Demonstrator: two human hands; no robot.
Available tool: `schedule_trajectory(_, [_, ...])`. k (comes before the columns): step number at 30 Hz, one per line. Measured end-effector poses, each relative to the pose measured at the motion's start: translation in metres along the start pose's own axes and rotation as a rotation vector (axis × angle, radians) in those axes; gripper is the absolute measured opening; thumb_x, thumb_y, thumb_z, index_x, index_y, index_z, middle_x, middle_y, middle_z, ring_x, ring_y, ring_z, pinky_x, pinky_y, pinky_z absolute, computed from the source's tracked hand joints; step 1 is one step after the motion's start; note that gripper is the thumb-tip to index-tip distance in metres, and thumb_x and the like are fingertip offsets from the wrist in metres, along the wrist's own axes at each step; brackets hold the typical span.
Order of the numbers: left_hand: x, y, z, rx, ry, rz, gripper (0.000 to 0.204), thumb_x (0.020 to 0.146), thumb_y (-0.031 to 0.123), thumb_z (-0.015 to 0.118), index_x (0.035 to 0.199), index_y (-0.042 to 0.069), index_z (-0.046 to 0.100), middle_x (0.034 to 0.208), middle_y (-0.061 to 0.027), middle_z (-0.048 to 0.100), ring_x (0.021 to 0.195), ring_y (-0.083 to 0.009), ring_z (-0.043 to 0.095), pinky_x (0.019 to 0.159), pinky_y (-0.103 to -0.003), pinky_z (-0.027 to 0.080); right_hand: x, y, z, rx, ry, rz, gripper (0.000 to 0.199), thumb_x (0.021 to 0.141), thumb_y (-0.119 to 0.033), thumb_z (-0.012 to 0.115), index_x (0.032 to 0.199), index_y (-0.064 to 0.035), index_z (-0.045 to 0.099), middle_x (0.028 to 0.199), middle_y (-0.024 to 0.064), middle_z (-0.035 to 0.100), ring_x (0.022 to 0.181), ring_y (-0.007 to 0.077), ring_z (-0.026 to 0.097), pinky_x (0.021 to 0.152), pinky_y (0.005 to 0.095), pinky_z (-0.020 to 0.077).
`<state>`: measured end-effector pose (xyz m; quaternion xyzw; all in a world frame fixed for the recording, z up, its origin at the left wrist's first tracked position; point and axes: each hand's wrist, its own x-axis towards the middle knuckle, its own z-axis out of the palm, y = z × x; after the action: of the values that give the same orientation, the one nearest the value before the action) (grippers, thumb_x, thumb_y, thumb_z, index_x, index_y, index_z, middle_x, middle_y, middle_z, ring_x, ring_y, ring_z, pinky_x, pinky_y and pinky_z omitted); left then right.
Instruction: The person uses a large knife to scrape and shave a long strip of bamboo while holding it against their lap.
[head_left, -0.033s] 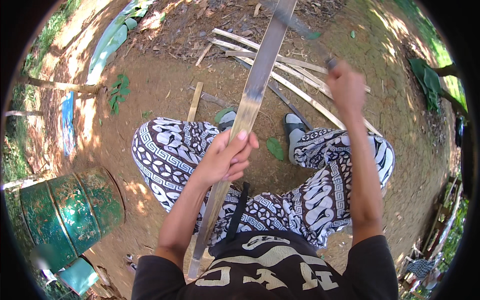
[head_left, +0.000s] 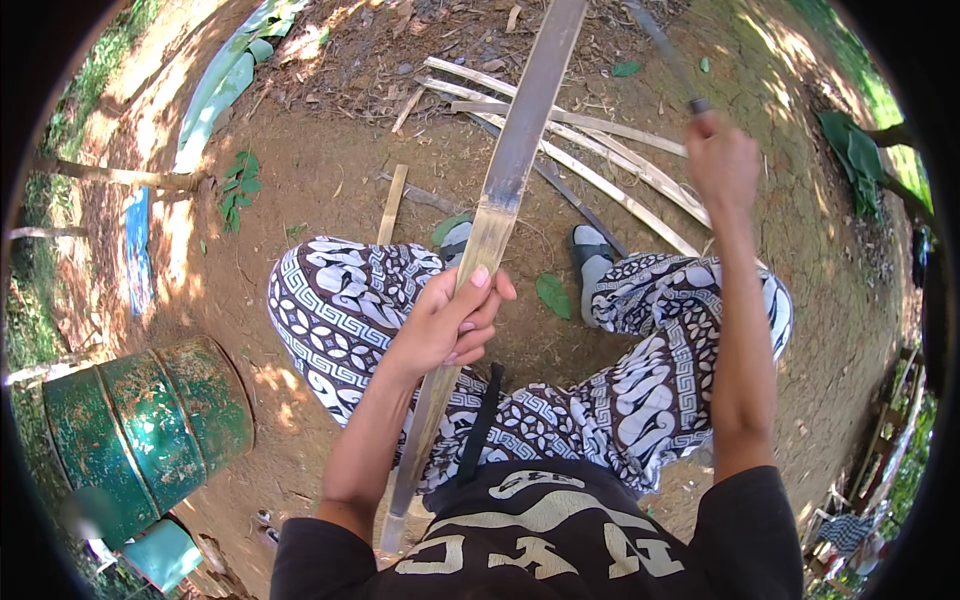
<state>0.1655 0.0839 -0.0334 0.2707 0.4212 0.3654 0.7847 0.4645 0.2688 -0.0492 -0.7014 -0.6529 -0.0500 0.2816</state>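
Note:
I sit on bare earth in black-and-white patterned trousers. My left hand (head_left: 450, 325) grips a long flat bamboo slat (head_left: 510, 150) about a third of the way up. The slat runs from beside my waist up past the top of the view. My right hand (head_left: 722, 160) is raised to the right of the slat, closed on the handle of a long dark blade (head_left: 665, 50) that points up and to the left. The blade is clear of the slat.
Several split bamboo strips (head_left: 600, 185) lie on the ground beyond my sandalled feet (head_left: 590, 255). A green metal drum (head_left: 150, 430) lies on its side at the left, with a teal container (head_left: 165, 555) below it. A banana leaf (head_left: 225, 85) lies at the upper left.
My right hand with the blade has shifted slightly to the right. My left hand keeps its grip on the slat.

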Motion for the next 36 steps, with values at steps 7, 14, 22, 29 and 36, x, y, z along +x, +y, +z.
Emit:
schedule_trajectory(7, [0.023,0.02,0.012,0.06,-0.04,0.033,0.041,0.109,0.037,0.04,0.108,-0.001,0.054,0.063,0.0064,0.03,0.039,-0.0011,0.025,0.033,-0.018,0.024,-0.058,-0.024,-0.009,0.344,-0.18,-0.317,0.011,0.075,-0.008,0.065,0.075,-0.0029,0.054,0.057,0.0135,0.057,0.049,0.0312,0.058,0.049,0.0451,0.0453])
schedule_trajectory(14, [0.017,0.012,0.015,0.125,-0.007,0.0,0.041,0.109,0.037,0.04,0.108,-0.001,0.055,0.063,0.0055,0.032,0.041,-0.0016,0.027,0.034,-0.02,0.024,-0.082,-0.067,-0.008,0.382,-0.337,-0.497,0.012,0.071,-0.011,0.064,0.078,-0.006,0.055,0.063,0.0116,0.06,0.055,0.035,0.061,0.052,0.0461,0.0488])
schedule_trajectory(22, [0.021,0.004,0.013,0.211,0.031,0.034,0.039,0.109,0.036,0.04,0.109,0.0,0.054,0.063,0.0051,0.033,0.042,-0.0019,0.028,0.036,-0.02,0.026,-0.08,-0.066,-0.011,0.378,-0.446,-0.504,0.012,0.072,-0.011,0.063,0.078,-0.0053,0.055,0.064,0.0139,0.06,0.059,0.0372,0.061,0.056,0.0474,0.0493])
schedule_trajectory(29, [0.018,0.0,0.013,0.275,0.023,0.067,0.037,0.109,0.034,0.04,0.109,0.0,0.054,0.064,0.005,0.034,0.044,-0.002,0.029,0.037,-0.02,0.027,-0.078,-0.067,-0.012,0.435,-0.564,-0.445,0.011,0.072,-0.012,0.063,0.076,-0.0043,0.056,0.062,0.0165,0.059,0.062,0.0392,0.061,0.059,0.0493,0.0492])
schedule_trajectory(36, [0.021,-0.006,0.012,0.375,0.073,0.051,0.035,0.109,0.034,0.04,0.108,0.001,0.052,0.064,0.0052,0.034,0.045,-0.0023,0.03,0.038,-0.021,0.027,-0.087,-0.057,0.011,0.369,-0.393,-0.511,0.013,0.066,-0.006,0.061,0.078,-0.0055,0.055,0.062,0.015,0.056,0.059,0.0394,0.058,0.055,0.0483,0.0467])
